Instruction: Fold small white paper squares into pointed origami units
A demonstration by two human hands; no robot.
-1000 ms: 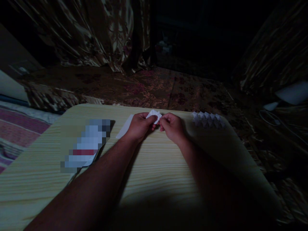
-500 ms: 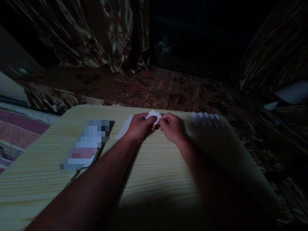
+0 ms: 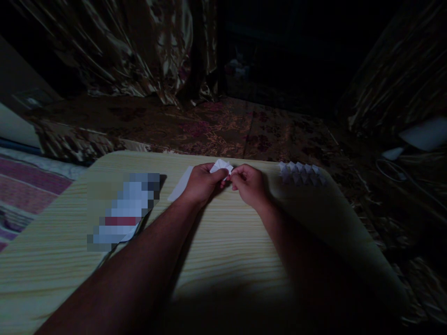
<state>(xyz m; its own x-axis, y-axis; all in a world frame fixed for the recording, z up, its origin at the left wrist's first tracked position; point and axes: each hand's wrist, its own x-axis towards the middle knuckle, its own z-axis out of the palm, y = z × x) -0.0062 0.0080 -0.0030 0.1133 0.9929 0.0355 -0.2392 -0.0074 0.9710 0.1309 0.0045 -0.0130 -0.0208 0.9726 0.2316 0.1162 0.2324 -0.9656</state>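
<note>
Both my hands meet near the far edge of a light wooden table point(image 3: 223, 242). My left hand point(image 3: 201, 184) and my right hand point(image 3: 248, 184) pinch a small white folded paper piece point(image 3: 221, 166) between their fingertips, fingers curled shut on it. Behind my left hand a white paper strip point(image 3: 180, 184) lies flat on the table. At the table's far right corner sits a row of several white folded paper pieces point(image 3: 301, 172), apart from my hands.
A blurred-out flat object point(image 3: 125, 209) lies on the table's left part. Patterned dark cloth point(image 3: 216, 125) covers the surface beyond the table, with shiny curtains point(image 3: 139, 46) behind. A striped mat point(image 3: 24, 186) lies at the left; white objects point(image 3: 422, 135) sit at the right.
The folded paper piece has shifted slightly between my fingertips. My hands and arms stay in the same place.
</note>
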